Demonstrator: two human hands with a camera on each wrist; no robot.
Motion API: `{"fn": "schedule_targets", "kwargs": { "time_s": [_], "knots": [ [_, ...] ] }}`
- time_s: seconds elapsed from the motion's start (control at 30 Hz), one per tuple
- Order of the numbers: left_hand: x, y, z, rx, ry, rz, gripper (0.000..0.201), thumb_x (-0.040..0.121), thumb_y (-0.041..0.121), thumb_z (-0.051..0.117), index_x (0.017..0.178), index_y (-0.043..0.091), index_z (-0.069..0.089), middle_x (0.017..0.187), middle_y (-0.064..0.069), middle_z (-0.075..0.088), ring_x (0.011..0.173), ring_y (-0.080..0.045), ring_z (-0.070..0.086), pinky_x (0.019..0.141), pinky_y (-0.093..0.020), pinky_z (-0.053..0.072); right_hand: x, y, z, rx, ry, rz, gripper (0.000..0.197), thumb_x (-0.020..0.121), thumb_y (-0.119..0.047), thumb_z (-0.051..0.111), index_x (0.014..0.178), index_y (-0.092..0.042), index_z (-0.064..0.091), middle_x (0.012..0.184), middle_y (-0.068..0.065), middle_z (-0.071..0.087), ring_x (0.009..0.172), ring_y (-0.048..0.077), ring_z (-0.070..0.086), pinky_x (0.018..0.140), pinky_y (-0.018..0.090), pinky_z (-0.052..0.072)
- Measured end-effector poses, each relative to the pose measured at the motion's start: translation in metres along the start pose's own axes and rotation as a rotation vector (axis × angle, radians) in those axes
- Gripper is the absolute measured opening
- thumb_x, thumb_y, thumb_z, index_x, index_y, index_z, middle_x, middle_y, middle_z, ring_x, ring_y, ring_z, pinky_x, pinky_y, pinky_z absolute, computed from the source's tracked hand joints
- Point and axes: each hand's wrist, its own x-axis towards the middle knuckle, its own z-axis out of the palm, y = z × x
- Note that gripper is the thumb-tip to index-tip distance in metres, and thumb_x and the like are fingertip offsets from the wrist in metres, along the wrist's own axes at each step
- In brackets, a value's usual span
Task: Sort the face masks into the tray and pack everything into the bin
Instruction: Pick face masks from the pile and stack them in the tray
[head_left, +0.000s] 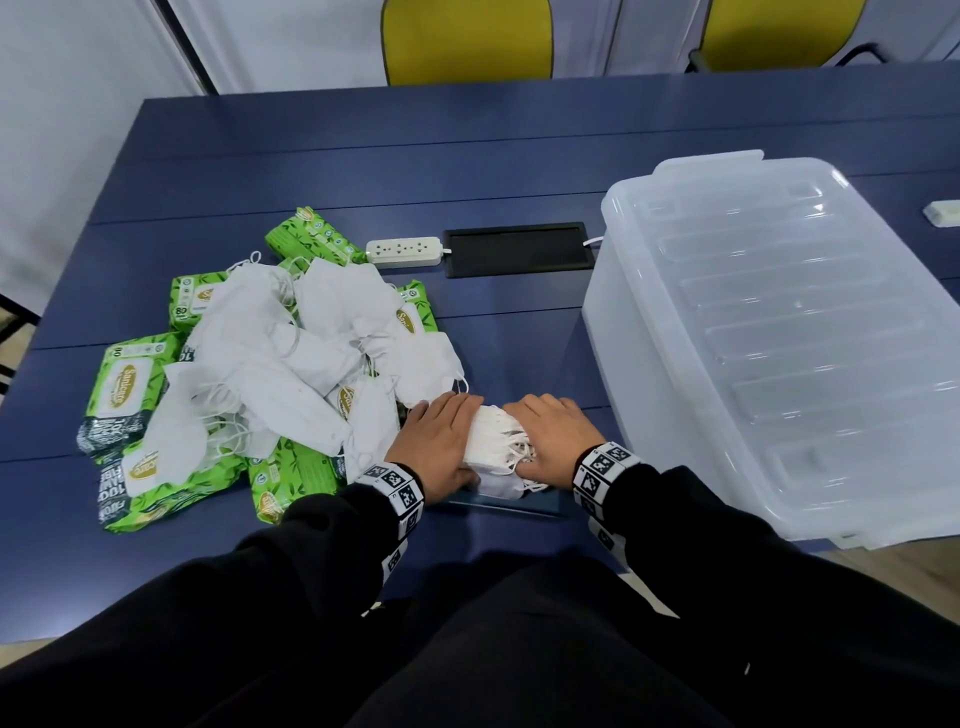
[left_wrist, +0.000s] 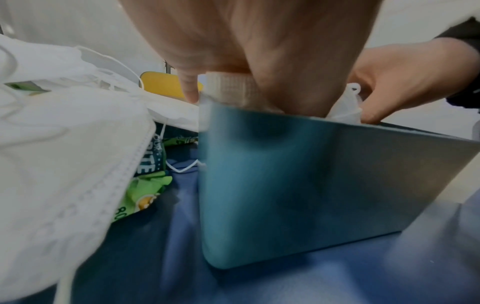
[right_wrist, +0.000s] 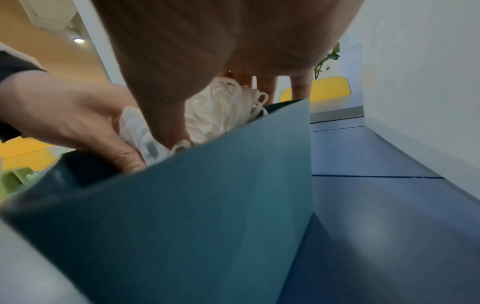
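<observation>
A: Masks (head_left: 496, 441) sit stacked in the tray (head_left: 540, 503), left hand (head_left: 434, 441) and right hand (head_left: 553, 439) clamped on the stack.
B: Risk?
A: Ear loops could snag and drag. Loose masks (head_left: 291, 364) at nine o'clock; bin (head_left: 779, 332) at two, lid on.

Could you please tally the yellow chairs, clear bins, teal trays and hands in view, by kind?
yellow chairs: 2
clear bin: 1
teal tray: 1
hands: 2, the left hand and right hand gripping the face masks
Total: 6
</observation>
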Motion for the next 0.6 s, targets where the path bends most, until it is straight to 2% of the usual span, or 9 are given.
{"fn": "schedule_targets", "kwargs": {
  "time_s": [0.07, 0.13, 0.2, 0.33, 0.4, 0.47, 0.53, 0.6],
  "knots": [
    [0.000, -0.002, 0.001, 0.013, 0.029, 0.035, 0.097, 0.066, 0.047, 0.081, 0.147, 0.017, 0.036, 0.145, -0.002, 0.047, 0.135, -0.026, 0.044, 0.110, -0.046, 0.037, 0.002, 0.001, -0.004, 0.035, 0.028, -0.011, 0.061, 0.078, -0.050, 0.065, 0.132, -0.024, 0.056, 0.120, -0.001, 0.061, 0.109, 0.025, 0.056, 0.097, 0.038, 0.041],
    [-0.001, -0.003, 0.001, 0.022, 0.042, 0.042, 0.088, 0.068, 0.043, 0.080, 0.142, 0.017, 0.040, 0.138, -0.002, 0.052, 0.129, -0.026, 0.048, 0.105, -0.046, 0.041, 0.002, 0.003, -0.006, 0.140, 0.093, -0.006, 0.052, 0.078, -0.052, 0.056, 0.119, -0.021, 0.065, 0.110, 0.001, 0.068, 0.101, 0.027, 0.061, 0.092, 0.038, 0.045],
    [0.000, -0.003, 0.002, 0.027, 0.043, 0.034, 0.084, 0.070, 0.042, 0.080, 0.140, 0.018, 0.040, 0.136, -0.002, 0.054, 0.126, -0.026, 0.050, 0.103, -0.046, 0.042, 0.000, 0.005, -0.005, 0.296, 0.165, 0.016, 0.045, 0.074, -0.046, 0.054, 0.106, -0.018, 0.070, 0.101, 0.001, 0.071, 0.095, 0.026, 0.061, 0.088, 0.038, 0.046],
    [0.004, -0.003, 0.002, 0.050, 0.023, 0.011, 0.080, 0.070, 0.037, 0.079, 0.138, 0.021, 0.041, 0.131, 0.002, 0.056, 0.121, -0.024, 0.053, 0.099, -0.043, 0.043, -0.005, 0.005, -0.001, 0.580, 0.274, 0.086, 0.035, 0.065, -0.043, 0.059, 0.087, -0.020, 0.072, 0.085, -0.005, 0.069, 0.087, 0.016, 0.057, 0.081, 0.029, 0.046],
    [0.004, -0.003, 0.002, 0.063, 0.022, 0.001, 0.074, 0.072, 0.033, 0.076, 0.136, 0.022, 0.043, 0.129, 0.003, 0.057, 0.118, -0.024, 0.054, 0.096, -0.043, 0.044, -0.008, 0.003, -0.002, 0.690, 0.249, 0.162, 0.029, 0.061, -0.044, 0.060, 0.082, -0.027, 0.069, 0.078, -0.008, 0.069, 0.075, 0.011, 0.060, 0.073, 0.027, 0.048],
    [0.005, -0.003, 0.002, 0.066, 0.034, 0.001, 0.069, 0.074, 0.032, 0.074, 0.135, 0.023, 0.045, 0.128, 0.003, 0.058, 0.117, -0.024, 0.055, 0.094, -0.044, 0.045, -0.010, 0.002, -0.003, 0.794, 0.203, 0.202, 0.027, 0.059, -0.043, 0.060, 0.079, -0.026, 0.066, 0.072, -0.009, 0.070, 0.064, 0.008, 0.061, 0.065, 0.027, 0.052],
    [0.005, -0.003, 0.002, 0.061, 0.048, 0.007, 0.067, 0.074, 0.032, 0.073, 0.134, 0.022, 0.045, 0.126, 0.003, 0.060, 0.116, -0.025, 0.056, 0.093, -0.044, 0.046, -0.010, 0.002, -0.007, 0.764, 0.135, 0.203, 0.029, 0.061, -0.041, 0.062, 0.085, -0.026, 0.065, 0.077, -0.011, 0.073, 0.070, 0.011, 0.066, 0.072, 0.033, 0.055],
    [0.005, -0.004, 0.002, 0.058, 0.052, 0.014, 0.068, 0.073, 0.031, 0.073, 0.134, 0.022, 0.044, 0.125, 0.002, 0.060, 0.114, -0.026, 0.057, 0.091, -0.045, 0.047, -0.005, 0.002, -0.014, 0.525, 0.022, 0.157, 0.042, 0.062, -0.048, 0.060, 0.100, -0.030, 0.064, 0.089, -0.010, 0.072, 0.088, 0.016, 0.065, 0.090, 0.039, 0.048]
  ]
}}
